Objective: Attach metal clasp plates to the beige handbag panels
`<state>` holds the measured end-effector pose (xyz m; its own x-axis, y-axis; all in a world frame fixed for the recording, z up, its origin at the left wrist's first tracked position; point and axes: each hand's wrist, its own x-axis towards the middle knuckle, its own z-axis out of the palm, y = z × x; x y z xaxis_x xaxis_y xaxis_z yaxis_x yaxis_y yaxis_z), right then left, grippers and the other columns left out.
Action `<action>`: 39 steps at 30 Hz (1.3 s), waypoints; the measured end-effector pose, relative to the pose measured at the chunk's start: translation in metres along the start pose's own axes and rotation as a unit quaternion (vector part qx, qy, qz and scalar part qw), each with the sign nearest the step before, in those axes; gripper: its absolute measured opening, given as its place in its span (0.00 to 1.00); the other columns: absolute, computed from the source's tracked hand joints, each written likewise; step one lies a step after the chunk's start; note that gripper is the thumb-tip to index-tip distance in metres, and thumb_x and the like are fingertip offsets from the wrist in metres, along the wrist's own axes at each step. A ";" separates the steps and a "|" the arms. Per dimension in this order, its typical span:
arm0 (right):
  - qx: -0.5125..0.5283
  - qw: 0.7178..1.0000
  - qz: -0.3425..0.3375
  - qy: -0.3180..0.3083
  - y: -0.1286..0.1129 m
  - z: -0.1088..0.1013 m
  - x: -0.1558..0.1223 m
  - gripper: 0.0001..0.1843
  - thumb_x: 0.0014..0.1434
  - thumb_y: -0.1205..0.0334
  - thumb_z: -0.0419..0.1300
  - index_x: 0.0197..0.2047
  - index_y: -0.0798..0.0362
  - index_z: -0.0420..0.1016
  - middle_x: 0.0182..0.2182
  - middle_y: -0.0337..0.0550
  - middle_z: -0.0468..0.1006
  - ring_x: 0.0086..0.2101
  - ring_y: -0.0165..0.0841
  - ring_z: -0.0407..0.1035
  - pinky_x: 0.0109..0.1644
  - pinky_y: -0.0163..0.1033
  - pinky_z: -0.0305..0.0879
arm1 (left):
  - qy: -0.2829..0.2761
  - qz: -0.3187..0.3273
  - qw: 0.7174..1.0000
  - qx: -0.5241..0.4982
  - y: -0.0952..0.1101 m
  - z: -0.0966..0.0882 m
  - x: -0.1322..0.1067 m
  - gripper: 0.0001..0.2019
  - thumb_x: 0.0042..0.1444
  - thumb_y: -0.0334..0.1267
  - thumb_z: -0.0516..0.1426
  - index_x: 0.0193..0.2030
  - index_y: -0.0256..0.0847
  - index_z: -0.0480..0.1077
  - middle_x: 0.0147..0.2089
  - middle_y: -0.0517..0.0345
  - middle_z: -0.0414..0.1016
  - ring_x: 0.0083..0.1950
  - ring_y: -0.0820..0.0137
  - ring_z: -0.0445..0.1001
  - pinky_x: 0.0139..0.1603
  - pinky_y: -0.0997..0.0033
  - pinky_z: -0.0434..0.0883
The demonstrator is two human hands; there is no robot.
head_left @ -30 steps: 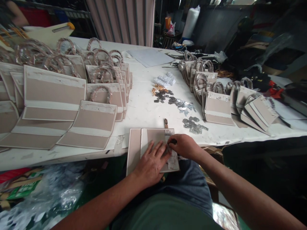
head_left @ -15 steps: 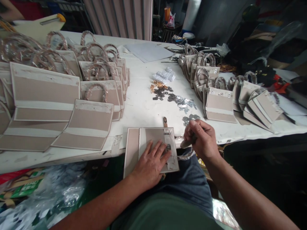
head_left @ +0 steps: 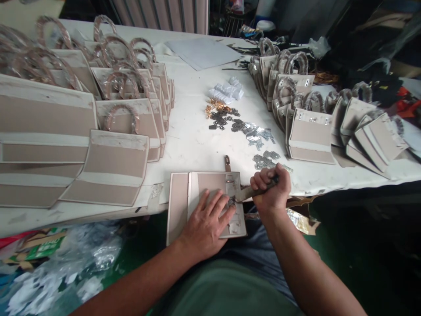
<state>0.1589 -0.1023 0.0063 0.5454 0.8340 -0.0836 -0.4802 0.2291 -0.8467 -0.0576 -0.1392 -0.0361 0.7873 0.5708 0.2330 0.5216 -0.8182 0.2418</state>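
Observation:
My left hand (head_left: 205, 224) lies flat with its fingers apart on a beige bag panel (head_left: 210, 182) at the table's front edge. My right hand (head_left: 269, 186) grips a flat-bladed metal tool (head_left: 251, 192), whose tip touches a small dark metal fitting (head_left: 232, 201) beside my left fingertips. A second metal fitting (head_left: 230, 178) sits higher on the panel. A narrow tan strap tab (head_left: 227, 163) sticks out past the panel's far edge. The hands hide part of the panel.
The white table (head_left: 194, 149) holds beige bag panels with ring handles (head_left: 125, 118) at left and more (head_left: 311, 134) at right. Between them lie silver metal clips (head_left: 253, 134), gold fittings (head_left: 213, 107) and white packets (head_left: 225, 91). Plastic wrapping (head_left: 66, 259) lies below the front edge.
My right hand has moved left from above the silver clips, bringing the tool's tip onto the fitting on the panel. My left hand has stayed on the panel, and the view has tilted slightly downward.

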 end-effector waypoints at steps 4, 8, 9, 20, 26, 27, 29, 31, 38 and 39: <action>-0.042 0.998 -0.039 -0.034 0.002 0.009 -0.014 0.25 0.65 0.43 0.59 0.25 0.47 0.56 0.19 0.28 0.52 0.17 0.26 0.46 0.20 0.34 0.53 | 0.012 -0.001 1.000 -0.010 0.000 0.000 0.001 0.28 0.69 0.55 0.56 0.68 0.41 0.73 0.72 0.43 0.70 0.79 0.50 0.57 0.84 0.40 0.44; -0.218 0.956 -0.090 -0.173 0.002 0.022 -0.033 0.26 0.68 0.43 0.60 0.23 0.48 0.63 0.19 0.34 0.62 0.19 0.29 0.58 0.25 0.37 0.59 | 0.008 -0.006 1.000 -0.023 0.001 -0.003 0.001 0.28 0.69 0.52 0.57 0.70 0.41 0.70 0.73 0.42 0.67 0.79 0.50 0.57 0.83 0.41 0.46; -0.259 0.937 -0.096 -0.214 0.001 0.026 -0.035 0.27 0.68 0.43 0.61 0.22 0.48 0.65 0.19 0.36 0.65 0.21 0.29 0.60 0.27 0.38 0.60 | 0.006 -0.012 1.000 -0.025 0.002 -0.004 0.001 0.28 0.68 0.52 0.57 0.71 0.41 0.69 0.74 0.41 0.66 0.79 0.50 0.56 0.83 0.41 0.47; -0.319 0.885 -0.027 -0.338 -0.018 0.065 -0.030 0.32 0.67 0.39 0.62 0.19 0.51 0.67 0.14 0.35 0.65 0.17 0.26 0.58 0.23 0.35 0.55 | 0.004 -0.040 0.998 -0.039 0.008 -0.004 -0.007 0.29 0.65 0.50 0.62 0.70 0.45 0.68 0.74 0.39 0.62 0.79 0.48 0.56 0.82 0.40 0.48; -0.385 0.827 -0.063 -0.405 -0.011 0.062 -0.038 0.32 0.70 0.42 0.59 0.19 0.52 0.64 0.17 0.35 0.64 0.21 0.26 0.58 0.27 0.35 0.54 | 0.010 -0.047 0.996 -0.076 0.008 -0.002 -0.005 0.30 0.65 0.48 0.60 0.72 0.44 0.66 0.75 0.43 0.63 0.79 0.48 0.55 0.82 0.40 0.48; -0.385 0.825 -0.075 -0.407 -0.010 0.059 -0.037 0.32 0.71 0.43 0.59 0.19 0.52 0.63 0.17 0.35 0.65 0.21 0.27 0.58 0.27 0.36 0.54 | 0.013 -0.044 0.996 -0.078 0.008 -0.002 -0.005 0.30 0.65 0.47 0.60 0.72 0.44 0.66 0.75 0.42 0.63 0.79 0.48 0.55 0.82 0.40 0.48; -0.380 0.826 -0.092 -0.406 -0.008 0.053 -0.035 0.32 0.71 0.44 0.59 0.19 0.52 0.64 0.17 0.36 0.65 0.22 0.27 0.58 0.27 0.36 0.54 | 0.018 -0.042 0.996 -0.079 0.008 -0.002 -0.006 0.29 0.64 0.47 0.61 0.70 0.42 0.68 0.74 0.40 0.64 0.78 0.47 0.56 0.82 0.40 0.49; -0.367 0.838 -0.096 -0.392 -0.009 0.047 -0.032 0.31 0.71 0.44 0.59 0.19 0.51 0.65 0.17 0.36 0.66 0.21 0.28 0.58 0.27 0.37 0.55 | 0.019 -0.044 0.996 -0.077 0.007 -0.003 -0.007 0.28 0.63 0.47 0.61 0.68 0.42 0.69 0.73 0.40 0.65 0.78 0.48 0.57 0.81 0.40 0.49; -0.220 0.921 -0.135 -0.291 -0.024 0.039 -0.035 0.30 0.69 0.43 0.62 0.20 0.49 0.69 0.16 0.37 0.64 0.18 0.30 0.60 0.23 0.39 0.57 | 0.025 -0.026 0.996 -0.076 0.005 -0.002 -0.009 0.30 0.61 0.48 0.64 0.69 0.43 0.69 0.74 0.38 0.63 0.79 0.45 0.55 0.81 0.38 0.47; -0.211 0.923 -0.143 -0.287 -0.023 0.038 -0.037 0.30 0.69 0.41 0.61 0.20 0.49 0.68 0.15 0.37 0.64 0.18 0.30 0.60 0.23 0.39 0.57 | 0.027 -0.025 0.996 -0.076 0.005 -0.001 -0.009 0.30 0.62 0.47 0.63 0.69 0.43 0.69 0.74 0.37 0.63 0.79 0.45 0.55 0.81 0.38 0.47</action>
<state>0.1236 -0.1189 0.0488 0.0962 0.9258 0.3655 0.0038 0.3669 -0.9303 -0.0620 -0.1483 -0.0358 0.7404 0.6168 0.2672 0.5001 -0.7711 0.3941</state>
